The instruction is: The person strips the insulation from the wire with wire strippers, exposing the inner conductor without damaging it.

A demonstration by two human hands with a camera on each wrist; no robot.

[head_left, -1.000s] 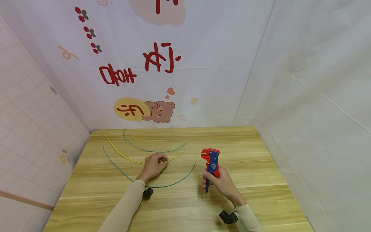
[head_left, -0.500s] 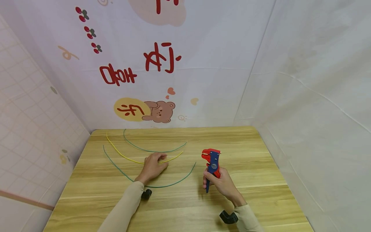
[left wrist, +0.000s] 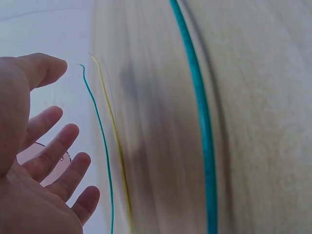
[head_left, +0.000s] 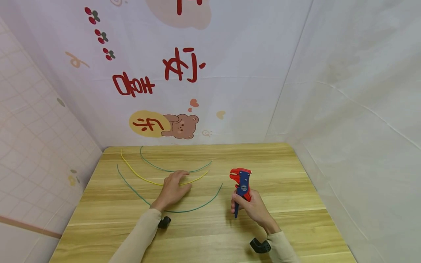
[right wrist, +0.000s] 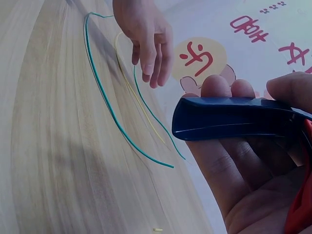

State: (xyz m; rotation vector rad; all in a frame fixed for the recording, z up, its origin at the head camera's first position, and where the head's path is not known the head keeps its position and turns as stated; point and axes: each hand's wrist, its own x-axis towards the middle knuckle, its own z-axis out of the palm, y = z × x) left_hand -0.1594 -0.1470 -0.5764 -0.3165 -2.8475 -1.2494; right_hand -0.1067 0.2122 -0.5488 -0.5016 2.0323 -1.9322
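Note:
My right hand (head_left: 252,209) grips a red and blue wire stripper (head_left: 243,182), its red jaws pointing away from me. The right wrist view shows its blue handle (right wrist: 234,119) lying across my fingers. Over the yellow wire (head_left: 138,175) hovers my left hand (head_left: 174,190), fingers relaxed and holding nothing. In the left wrist view its thumb and fingers are apart, above the table. Nearer to me, a green wire (head_left: 200,206) curves past under the left wrist. Beyond the yellow wire lies another green wire (head_left: 167,170), its middle just behind the left fingertips.
All three wires lie in wide arcs on the wood-grain table (head_left: 204,237). A tiny yellow piece (right wrist: 157,229) sits on the table in the right wrist view. White printed cloth (head_left: 230,73) walls the back and sides.
My left hand's fingers have loosened and spread, and reach slightly farther toward the back. The right hand and the wire stripper have barely shifted to the right. The wires have stayed put.

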